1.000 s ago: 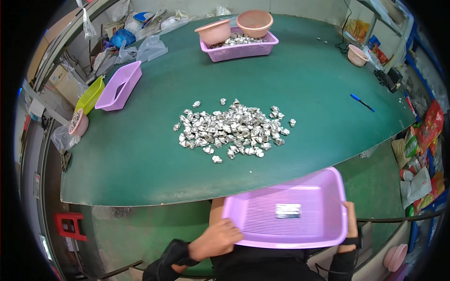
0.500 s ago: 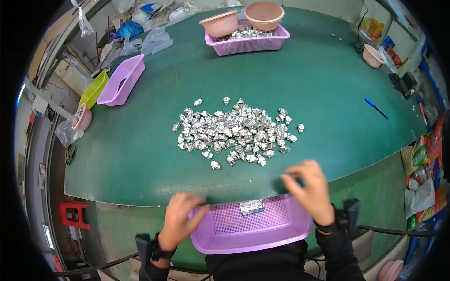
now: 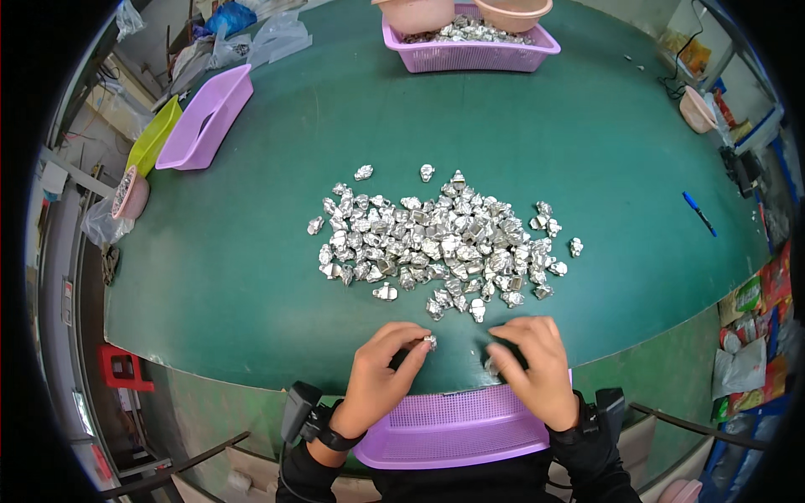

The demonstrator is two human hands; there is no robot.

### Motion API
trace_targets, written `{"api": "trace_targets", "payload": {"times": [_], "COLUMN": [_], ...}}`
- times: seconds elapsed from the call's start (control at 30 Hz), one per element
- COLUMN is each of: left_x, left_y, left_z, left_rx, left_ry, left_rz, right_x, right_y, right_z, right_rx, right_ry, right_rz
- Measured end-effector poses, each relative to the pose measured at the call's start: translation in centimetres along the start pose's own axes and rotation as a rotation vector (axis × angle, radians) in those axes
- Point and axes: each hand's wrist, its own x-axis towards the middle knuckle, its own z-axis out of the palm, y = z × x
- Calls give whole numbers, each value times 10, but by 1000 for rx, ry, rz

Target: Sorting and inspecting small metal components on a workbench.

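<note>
My left hand is over the table's front edge, thumb and forefinger pinched on a small silvery metal part. To its right, my right hand has its thumb and fingers apart, slightly blurred. Close below that thumb is a shiny piece; whether the thumb touches it I cannot tell. Beyond both hands spreads a loose pile of similar metal parts on the green table. Under my hands a purple perforated basket sits at the table edge, against my lap.
At the far side stands a purple basket of metal parts with two pinkish bowls on it. A purple basket, a green tray and a small pink bowl line the left edge. A blue pen lies right.
My left hand has come forward and right, and now pinches a metal part. My right hand has shifted slightly nearer to me. The view has moved, and the basket's label is out of sight.
</note>
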Motion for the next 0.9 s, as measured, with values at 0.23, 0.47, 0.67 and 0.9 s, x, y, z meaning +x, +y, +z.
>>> {"api": "trace_targets", "payload": {"times": [0.23,0.47,0.67,0.9], "left_x": [2,7,3,-7], "left_y": [-3,-8,-2,11], "left_z": [0,-12,-6,2], "left_rx": [198,422,438,243], "left_ry": [-16,-23,-13,-96], "left_rz": [79,98,96,186], "right_x": [-22,-26,-24,-23], "right_y": [10,8,1,2], "right_z": [-7,-10,-8,0], "right_rx": [55,16,629,1234], "right_ry": [-52,-296,-57,-216], "right_rz": [63,-11,339,311]}}
